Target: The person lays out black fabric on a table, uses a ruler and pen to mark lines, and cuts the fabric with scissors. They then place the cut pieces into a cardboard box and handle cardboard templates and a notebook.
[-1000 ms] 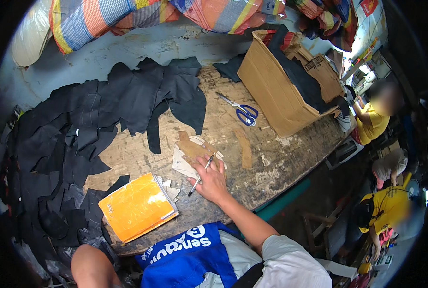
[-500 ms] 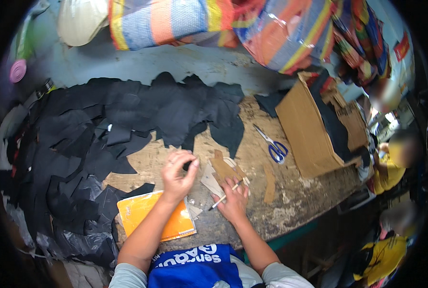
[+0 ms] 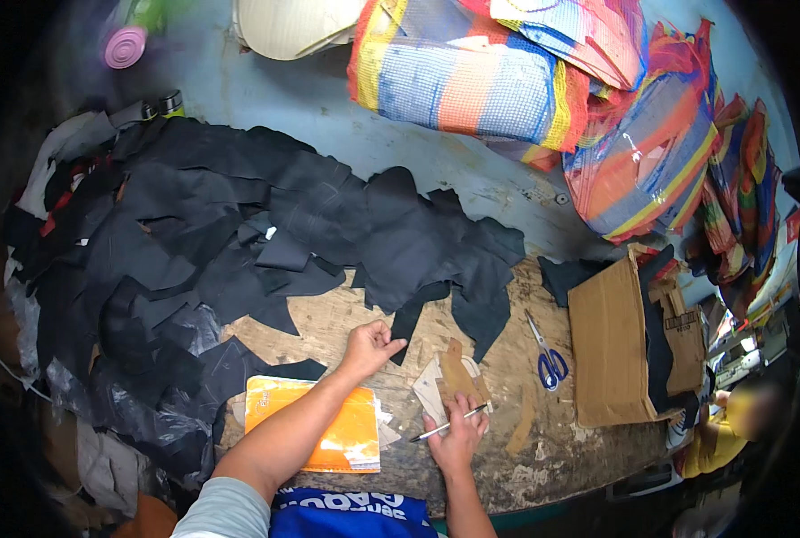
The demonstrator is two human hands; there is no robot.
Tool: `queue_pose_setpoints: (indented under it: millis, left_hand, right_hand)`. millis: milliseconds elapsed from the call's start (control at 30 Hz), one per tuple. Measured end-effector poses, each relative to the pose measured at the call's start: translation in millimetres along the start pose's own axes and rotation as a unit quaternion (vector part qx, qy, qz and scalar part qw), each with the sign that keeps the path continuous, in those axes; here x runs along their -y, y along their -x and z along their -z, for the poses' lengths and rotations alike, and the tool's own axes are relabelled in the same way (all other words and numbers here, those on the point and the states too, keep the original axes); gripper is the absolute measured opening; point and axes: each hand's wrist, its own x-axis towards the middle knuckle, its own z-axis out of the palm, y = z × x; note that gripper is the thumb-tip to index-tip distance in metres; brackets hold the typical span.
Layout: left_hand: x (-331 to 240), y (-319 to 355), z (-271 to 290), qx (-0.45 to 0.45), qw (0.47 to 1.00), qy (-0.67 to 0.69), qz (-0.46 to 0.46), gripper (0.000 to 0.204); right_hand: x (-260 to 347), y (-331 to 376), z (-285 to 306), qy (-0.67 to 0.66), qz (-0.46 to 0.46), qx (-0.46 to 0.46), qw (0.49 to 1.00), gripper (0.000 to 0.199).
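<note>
— Two hands are in view, both the wearer's own. State the left.

— Left hand [image 3: 370,343] lies on the wooden table [image 3: 328,314] with its fingers pinched together on the tip of a black leather strip [image 3: 411,316] that hangs from the heap. Clenched on it, by the look; the grip itself is small in the frame.

— And the right?

— Right hand [image 3: 458,437] grasps one silver pen [image 3: 442,427] between thumb and fingers, its tip pointing left. The same hand rests against a small stack of cardboard patterns [image 3: 452,381]; I make out three or so overlapping pieces, exact count uncertain.

— Where does the leather sit?

— One large pile of black leather pieces [image 3: 194,242] covers the left and middle of the table, too many to count. The strip is at its near edge, between pile and patterns.

— Other items?

— One orange folder [image 3: 315,435] under the left forearm. One pair of blue-handled scissors [image 3: 548,354], right of the patterns and apart from them. One open cardboard box [image 3: 620,350] at the table's right end. Several striped woven bags [image 3: 508,81] against the blue wall. One other person [image 3: 732,426] at lower right, partly seen.
</note>
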Motion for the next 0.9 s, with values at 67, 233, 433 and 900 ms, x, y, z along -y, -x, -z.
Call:
queue_pose_setpoints:
  millis: [67, 233, 433, 900]
  left_hand:
    - [1.4, -0.1, 0.6, 0.025, 0.997, -0.07, 0.011, 0.032]
    - [1.0, 0.8, 1.2, 0.04, 0.993, -0.113, -0.011, 0.032]
    - [0.5, -0.4, 2.4, 0.043, 0.994, -0.102, -0.008, 0.029]
    - [2.0, -1.5, 1.7, 0.038, 0.993, -0.113, -0.009, 0.03]
  right_hand:
    - [-1.3, 0.1, -0.9, -0.002, -0.005, 0.003, 1.0, 0.042]
    - [-2.8, 0.9, -1.9, 0.0, 0.001, -0.003, 1.0, 0.042]
    - [-1.7, 0.6, -1.8, 0.0, 0.0, -0.002, 1.0, 0.041]
    - [-1.2, 1.2, -2.1, -0.002, -0.001, -0.004, 1.0, 0.04]
